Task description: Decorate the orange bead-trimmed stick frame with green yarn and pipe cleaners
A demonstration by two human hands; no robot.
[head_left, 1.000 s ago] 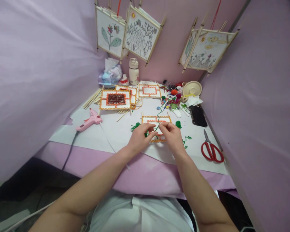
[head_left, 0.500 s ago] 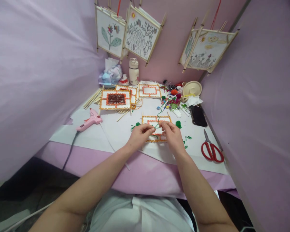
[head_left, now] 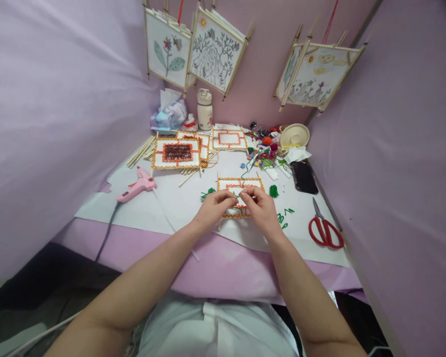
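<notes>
My left hand and my right hand are close together over a white panel edged with orange and yellow yarn loops. Both pinch a thin strand of green yarn, which trails away from me toward the craft pile. The fingers hide part of the panel's middle. Beside my left hand lies a bundle of green yarn. To the right of the panel sits another green yarn bundle, with short green snippets nearer me.
At left rests a pink glue gun with its cord. Red-handled scissors and a black phone lie at right. Finished-looking panels, sticks, a bottle and a lid stand at the back. Framed drawings hang above.
My right hand has shifted slightly left, bringing its fingertips closer to my left hand's. My left hand stays nearly in place, and the green strand between them looks shorter.
</notes>
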